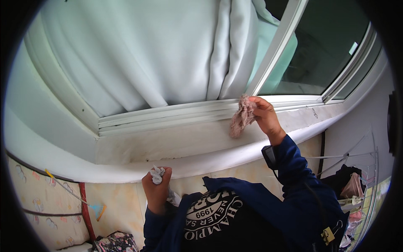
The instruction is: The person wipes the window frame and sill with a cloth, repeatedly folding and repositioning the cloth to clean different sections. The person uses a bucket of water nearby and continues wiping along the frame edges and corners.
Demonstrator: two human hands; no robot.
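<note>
In my right hand is a crumpled pinkish-brown cloth, pinched between thumb and fingers. The cloth hangs over the white window track and the sill, near the foot of the sliding window's upright frame. Whether it touches the sill I cannot tell. My left hand is closed around a crumpled white plastic bag or tissue, which pokes out above the fist. That fist is held in front of the sill's rounded front edge. Dirt marks show on the sill.
Pale curtains hang behind the track, beside dark window glass. To the right stands a metal drying rack with clothes. A small blue-and-yellow broom-like tool is at lower left, near a patterned fabric item.
</note>
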